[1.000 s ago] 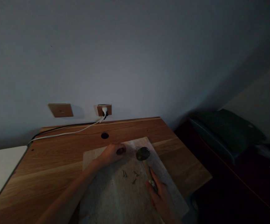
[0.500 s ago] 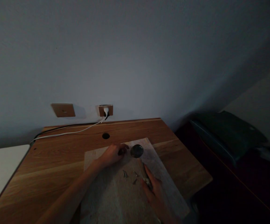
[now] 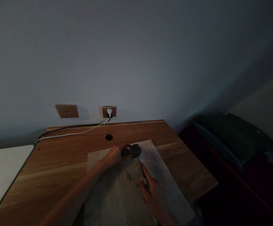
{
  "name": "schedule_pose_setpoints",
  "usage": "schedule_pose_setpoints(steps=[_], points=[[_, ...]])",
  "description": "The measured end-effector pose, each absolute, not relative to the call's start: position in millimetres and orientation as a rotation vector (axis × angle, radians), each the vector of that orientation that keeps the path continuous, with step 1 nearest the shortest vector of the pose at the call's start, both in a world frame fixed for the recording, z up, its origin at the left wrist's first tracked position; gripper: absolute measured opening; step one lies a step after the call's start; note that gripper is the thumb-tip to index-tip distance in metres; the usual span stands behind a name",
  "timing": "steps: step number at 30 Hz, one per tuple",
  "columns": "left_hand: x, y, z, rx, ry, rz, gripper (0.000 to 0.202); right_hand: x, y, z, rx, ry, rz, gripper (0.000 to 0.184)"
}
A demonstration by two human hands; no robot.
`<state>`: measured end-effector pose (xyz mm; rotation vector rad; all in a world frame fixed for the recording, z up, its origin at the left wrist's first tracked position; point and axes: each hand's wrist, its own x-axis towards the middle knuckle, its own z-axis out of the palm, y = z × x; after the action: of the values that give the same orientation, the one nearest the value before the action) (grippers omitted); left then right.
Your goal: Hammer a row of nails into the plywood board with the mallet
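My right hand [image 3: 151, 193] is closed around the handle of a hammer [image 3: 135, 151] with a dark, round head and a pale handle. The hammer head is over the far part of a pale wooden board [image 3: 103, 201], right beside the fingers of my left hand [image 3: 115, 156]. Those left fingers are curled in a pinch near the board's far edge; whatever they hold is too small and dark to make out. A pair of small metal screws or nails [image 3: 128, 176] lies on the board between my hands. Other small metal pieces are partly hidden by my right hand.
Under the board is a brown wooden table [image 3: 63, 169] with a round cable hole [image 3: 109, 137]. White and black cables [image 3: 77, 133] run along its back to a wall socket [image 3: 109, 112]. A white surface [image 3: 6, 166] adjoins at left; a dark green cushion [image 3: 235, 135] lies at right.
The hammer head has moved left, closer to my left fingers, and my right hand has shifted left with it. My left hand stays at about the same place on the board.
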<state>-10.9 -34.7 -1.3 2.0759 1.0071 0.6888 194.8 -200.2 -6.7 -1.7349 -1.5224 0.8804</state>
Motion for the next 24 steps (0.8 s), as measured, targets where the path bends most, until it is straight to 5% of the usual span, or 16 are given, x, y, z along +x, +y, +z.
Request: schedule_pose_setpoints(steps=[12,18,24], points=[[-10.2,-35.7,4.9,2.147,1.050,0.684,0.043,202.6,-206.0,-3.9,-1.684,-1.545,0.843,0.062],[9.0,-67.6,41.3,2.617,0.808,0.478,0.019,228.2,-224.8,-10.0,-1.818,-1.354,0.750,0.066],[43.7,-109.0,27.6,3.067,0.523,0.311,0.012,237.4,-232.2,-2.1,-1.858,-1.357,0.663,0.063]])
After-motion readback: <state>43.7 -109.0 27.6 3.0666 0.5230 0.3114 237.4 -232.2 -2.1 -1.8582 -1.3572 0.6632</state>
